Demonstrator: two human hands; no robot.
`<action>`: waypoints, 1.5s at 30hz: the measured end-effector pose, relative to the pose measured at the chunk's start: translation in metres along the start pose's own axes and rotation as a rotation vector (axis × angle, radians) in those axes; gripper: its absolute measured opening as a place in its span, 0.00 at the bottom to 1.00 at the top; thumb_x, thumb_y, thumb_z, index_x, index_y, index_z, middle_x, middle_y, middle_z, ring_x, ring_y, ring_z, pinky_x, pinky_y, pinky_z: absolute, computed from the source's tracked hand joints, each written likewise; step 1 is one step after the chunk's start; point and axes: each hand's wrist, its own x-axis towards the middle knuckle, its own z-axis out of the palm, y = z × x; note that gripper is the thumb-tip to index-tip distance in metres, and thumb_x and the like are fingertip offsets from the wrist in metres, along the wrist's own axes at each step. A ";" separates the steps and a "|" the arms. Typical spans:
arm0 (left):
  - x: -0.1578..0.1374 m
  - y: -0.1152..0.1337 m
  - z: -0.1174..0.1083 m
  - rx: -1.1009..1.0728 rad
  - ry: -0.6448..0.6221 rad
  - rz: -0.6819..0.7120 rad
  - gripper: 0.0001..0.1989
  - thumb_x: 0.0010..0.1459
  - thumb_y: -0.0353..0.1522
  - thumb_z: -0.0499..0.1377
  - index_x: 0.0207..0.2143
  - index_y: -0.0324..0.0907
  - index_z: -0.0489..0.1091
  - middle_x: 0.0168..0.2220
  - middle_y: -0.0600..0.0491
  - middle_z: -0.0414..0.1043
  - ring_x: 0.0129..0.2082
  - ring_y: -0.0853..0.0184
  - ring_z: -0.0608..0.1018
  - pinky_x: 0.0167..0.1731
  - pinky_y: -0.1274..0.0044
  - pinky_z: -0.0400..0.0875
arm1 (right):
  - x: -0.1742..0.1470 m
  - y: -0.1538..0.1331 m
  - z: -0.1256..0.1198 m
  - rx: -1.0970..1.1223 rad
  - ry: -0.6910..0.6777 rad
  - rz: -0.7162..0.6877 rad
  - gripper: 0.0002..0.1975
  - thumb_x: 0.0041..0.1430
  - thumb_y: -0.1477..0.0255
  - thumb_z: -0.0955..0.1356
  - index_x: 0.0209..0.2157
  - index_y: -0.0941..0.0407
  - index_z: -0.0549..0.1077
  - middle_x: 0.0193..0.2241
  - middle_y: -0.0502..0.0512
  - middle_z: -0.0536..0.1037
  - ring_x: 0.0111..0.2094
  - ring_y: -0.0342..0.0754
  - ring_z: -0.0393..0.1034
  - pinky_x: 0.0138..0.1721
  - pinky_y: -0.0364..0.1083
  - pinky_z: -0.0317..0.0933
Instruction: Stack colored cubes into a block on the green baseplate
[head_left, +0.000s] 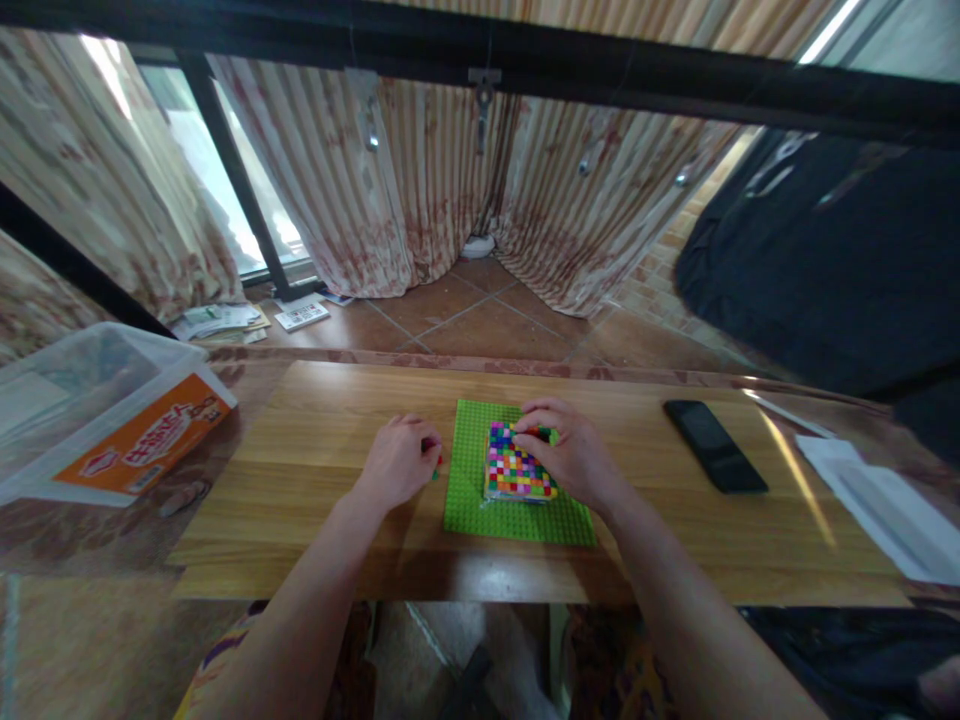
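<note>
On the wooden table lies a green studded baseplate [480, 520]. A block of small multicoloured toy bricks [517, 470] stands on it, its top a patchwork of bright squares. My right hand [564, 448] reaches over the block's right side, thumb and fingertips drawn together at its upper part; whatever lies between them is too small to make out. Left of the baseplate, my left hand [401, 458] rests near the tabletop with curled fingers. A tiny green piece [436, 475] shows at its fingertips, and the rest of its grip is hidden.
A black phone [715, 446] lies on the right of the wooden table [315, 420], with white paper [885, 500] beyond it. At the left stands a clear plastic bin [97, 400] with an orange label. Curtains hang behind, and a dark bar crosses the top.
</note>
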 end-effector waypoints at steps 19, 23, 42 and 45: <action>-0.001 -0.002 0.009 0.016 -0.007 0.049 0.09 0.54 0.25 0.56 0.25 0.42 0.73 0.33 0.51 0.73 0.36 0.64 0.73 0.42 0.72 0.67 | 0.007 0.004 0.010 0.420 -0.049 0.433 0.13 0.39 0.63 0.73 0.28 0.57 0.76 0.26 0.50 0.77 0.27 0.43 0.67 0.32 0.45 0.61; -0.001 0.002 0.010 -0.001 0.000 0.066 0.09 0.55 0.24 0.54 0.25 0.42 0.70 0.32 0.51 0.72 0.36 0.64 0.74 0.41 0.72 0.67 | 0.009 -0.002 0.009 0.553 -0.076 0.552 0.16 0.35 0.64 0.75 0.28 0.58 0.75 0.24 0.48 0.75 0.25 0.41 0.65 0.29 0.43 0.59; 0.005 0.015 0.014 -0.862 0.118 -0.079 0.07 0.55 0.33 0.58 0.33 0.40 0.72 0.29 0.54 0.74 0.30 0.68 0.76 0.35 0.76 0.71 | 0.008 0.002 0.009 0.599 0.021 0.421 0.16 0.43 0.61 0.74 0.33 0.56 0.77 0.30 0.51 0.79 0.30 0.44 0.70 0.36 0.46 0.64; 0.005 0.019 0.012 -1.043 0.086 -0.115 0.10 0.52 0.36 0.61 0.35 0.39 0.73 0.30 0.53 0.75 0.29 0.69 0.76 0.34 0.75 0.71 | 0.007 -0.003 0.010 0.465 0.104 0.293 0.12 0.49 0.63 0.72 0.34 0.54 0.77 0.32 0.52 0.79 0.33 0.45 0.72 0.39 0.48 0.65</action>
